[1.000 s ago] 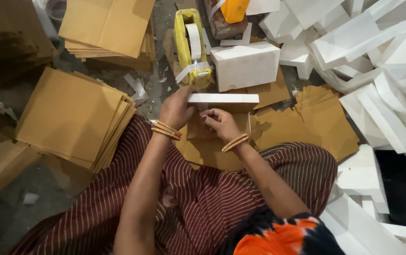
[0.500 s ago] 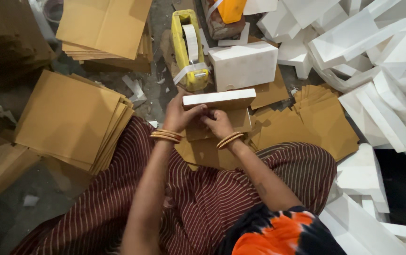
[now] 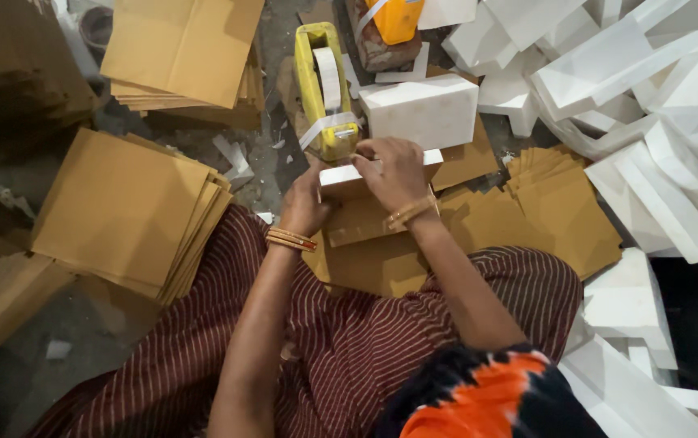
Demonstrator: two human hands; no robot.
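Foam slab (image 3: 341,177) is being grasped by both left hand (image 3: 304,207) and right hand (image 3: 394,169); squeezing could be snapping it against the cardboard (image 3: 357,223).

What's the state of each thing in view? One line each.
left hand: gripping the white block's left end
right hand: on top of the block, fingers curled over it
white block: held flat over the cardboard sheet
cardboard sheet: flat, under the block
tape dispenser: lying on floor, tape end loose
cardboard stack: flat, fanned
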